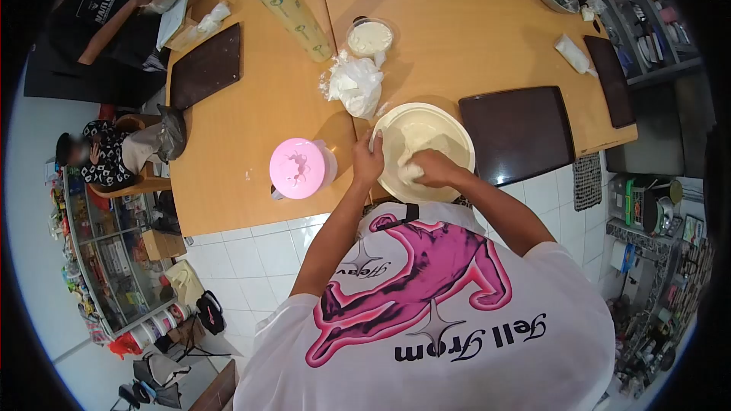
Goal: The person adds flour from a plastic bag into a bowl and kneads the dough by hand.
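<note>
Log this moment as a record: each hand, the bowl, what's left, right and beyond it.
Left hand: holding the bowl's left rim
Right hand: inside the bowl, gripping pale soft dough
Bowl: cream-coloured, round, wide-mouthed bowl, at table edge
Left: pink round-topped container
Right: dark rectangular tray
Beyond, leftward: white powder-dusted plastic bag
</note>
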`<state>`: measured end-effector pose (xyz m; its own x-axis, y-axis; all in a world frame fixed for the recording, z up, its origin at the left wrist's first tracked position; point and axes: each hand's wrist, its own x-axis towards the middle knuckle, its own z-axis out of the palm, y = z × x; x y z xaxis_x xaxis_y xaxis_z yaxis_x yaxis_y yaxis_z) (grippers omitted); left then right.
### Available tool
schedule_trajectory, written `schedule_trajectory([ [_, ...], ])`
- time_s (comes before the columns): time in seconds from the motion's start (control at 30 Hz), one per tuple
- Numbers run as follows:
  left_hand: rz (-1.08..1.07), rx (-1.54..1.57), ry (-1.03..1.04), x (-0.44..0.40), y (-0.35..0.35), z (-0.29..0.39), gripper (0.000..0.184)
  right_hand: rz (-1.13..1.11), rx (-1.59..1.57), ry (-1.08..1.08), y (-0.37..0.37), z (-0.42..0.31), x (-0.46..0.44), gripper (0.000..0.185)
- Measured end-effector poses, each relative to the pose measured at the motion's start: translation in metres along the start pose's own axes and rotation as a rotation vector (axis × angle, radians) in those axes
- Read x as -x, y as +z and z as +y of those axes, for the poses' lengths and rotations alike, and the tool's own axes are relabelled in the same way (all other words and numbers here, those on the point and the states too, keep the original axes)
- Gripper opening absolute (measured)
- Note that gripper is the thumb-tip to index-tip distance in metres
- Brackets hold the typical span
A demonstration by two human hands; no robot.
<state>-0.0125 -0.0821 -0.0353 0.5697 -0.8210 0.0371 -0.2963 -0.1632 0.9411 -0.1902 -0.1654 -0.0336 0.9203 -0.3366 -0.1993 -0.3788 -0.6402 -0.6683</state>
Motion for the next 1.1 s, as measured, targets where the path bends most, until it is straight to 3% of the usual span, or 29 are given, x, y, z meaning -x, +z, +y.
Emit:
schedule_trajectory([
  [0.13, 0.07, -0.104, 0.062, 0.0, 0.005, -0.015, 0.035, -0.033, 0.029, -0.011, 0.012, -0.024, -0.007, 0.032],
  [0.23, -0.007, 0.035, -0.006, 0.0, 0.002, -0.009, 0.034, -0.103, 0.066, -0.047, 0.011, -0.018, -0.013, 0.032],
  [0.33, 0.006, 0.023, 0.026, 0.0, 0.001, -0.006, 0.033, -0.028, -0.036, 0.154, 0.003, -0.019, -0.027, 0.036],
  [0.47, 0.005, 0.007, 0.031, 0.004, 0.0, -0.008, 0.032, 0.204, 0.043, 0.096, 0.013, -0.035, -0.033, 0.034],
  [0.57, -0.029, 0.074, -0.004, 0.002, 0.001, -0.007, 0.032, 0.041, 0.075, 0.086, 0.008, -0.028, -0.037, 0.037],
  [0.63, -0.04, 0.086, -0.06, 0.003, -0.004, 0.008, 0.033, 0.042, 0.07, 0.063, -0.003, -0.031, -0.031, 0.033],
  [0.77, 0.045, 0.021, 0.019, 0.003, 0.006, -0.02, 0.035, -0.072, 0.125, 0.029, 0.013, -0.026, -0.011, 0.032],
  [0.8, 0.031, 0.029, 0.008, 0.004, 0.004, -0.013, 0.036, 0.008, 0.03, 0.006, 0.016, -0.027, -0.003, 0.033],
  [0.9, 0.053, -0.011, 0.036, 0.001, 0.004, -0.018, 0.037, -0.183, 0.063, 0.005, 0.002, -0.013, -0.001, 0.035],
  [1.0, 0.01, 0.018, -0.018, 0.003, 0.003, -0.015, 0.037, -0.078, 0.028, 0.088, -0.004, -0.004, 0.004, 0.029],
  [1.1, 0.032, 0.004, -0.01, 0.003, 0.005, -0.012, 0.037, -0.111, 0.066, 0.058, 0.009, -0.006, 0.006, 0.035],
])
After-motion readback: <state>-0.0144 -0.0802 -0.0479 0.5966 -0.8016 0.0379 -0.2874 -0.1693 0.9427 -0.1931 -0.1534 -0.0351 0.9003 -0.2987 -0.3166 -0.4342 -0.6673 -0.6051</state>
